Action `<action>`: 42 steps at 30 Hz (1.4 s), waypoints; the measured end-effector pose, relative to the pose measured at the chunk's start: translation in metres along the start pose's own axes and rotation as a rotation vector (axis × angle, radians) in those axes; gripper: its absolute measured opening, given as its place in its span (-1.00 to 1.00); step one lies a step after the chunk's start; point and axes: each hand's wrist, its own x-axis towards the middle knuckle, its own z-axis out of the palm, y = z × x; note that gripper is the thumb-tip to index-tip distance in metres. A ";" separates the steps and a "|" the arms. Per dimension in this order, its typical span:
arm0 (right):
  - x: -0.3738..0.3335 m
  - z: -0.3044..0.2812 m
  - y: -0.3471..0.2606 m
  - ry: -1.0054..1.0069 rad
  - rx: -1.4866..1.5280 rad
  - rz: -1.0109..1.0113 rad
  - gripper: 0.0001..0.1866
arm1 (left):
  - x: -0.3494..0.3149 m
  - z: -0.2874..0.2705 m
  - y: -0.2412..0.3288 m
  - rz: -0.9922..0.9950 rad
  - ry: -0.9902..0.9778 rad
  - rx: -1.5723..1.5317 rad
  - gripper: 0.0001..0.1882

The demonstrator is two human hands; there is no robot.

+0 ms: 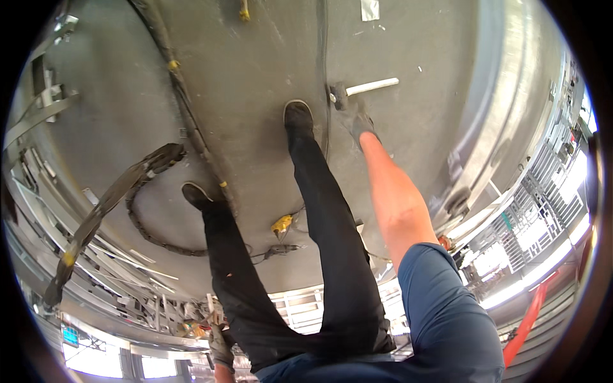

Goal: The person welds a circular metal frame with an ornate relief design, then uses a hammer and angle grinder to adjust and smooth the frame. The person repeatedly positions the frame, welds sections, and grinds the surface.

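Observation:
My right arm stretches out ahead over the grey floor. Its hand (363, 125), in a dark grey glove, is slightly blurred, with the fingers apart and reaching toward a hammer. That hammer (372, 86) lies on the floor just beyond the fingertips, with a dark block-shaped head and a pale handle pointing right. I see a small gap between glove and hammer. Low in the view, beside my left thigh, my left hand (221, 346) wears a grey glove. Its fingers are curled round something I cannot make out, against a cluttered background.
A thick wrapped cable bundle (115, 185) rises at left and loops over the floor. Another long cable (191, 118) runs left of my feet, and a thin dark one (324, 70) between foot and hammer. A yellow tool (281, 224) lies between my legs. A metal rim (495, 121) curves at right.

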 end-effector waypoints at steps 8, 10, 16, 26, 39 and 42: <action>0.067 0.032 -0.044 0.197 -0.023 0.040 -0.33 | 0.032 0.009 0.029 -0.133 0.086 0.098 -0.49; 0.051 0.020 -0.054 0.038 0.069 -0.034 -0.33 | 0.022 0.023 0.040 -0.074 0.154 0.063 -0.52; -0.127 -0.082 -0.110 -0.571 0.796 -0.398 -0.33 | -0.016 0.072 0.155 0.525 -0.047 0.230 -0.60; -0.416 -0.164 -0.151 -1.482 1.308 -0.289 0.14 | -0.188 0.094 0.244 0.603 -0.300 -0.431 -0.58; -0.684 -0.103 -0.268 -1.634 0.732 -0.362 -0.11 | -0.197 -0.098 0.184 1.443 0.194 -0.121 -0.21; -0.765 -0.080 -0.305 -1.426 0.513 -0.494 -0.28 | -0.189 -0.154 0.157 1.287 0.124 -0.185 -0.03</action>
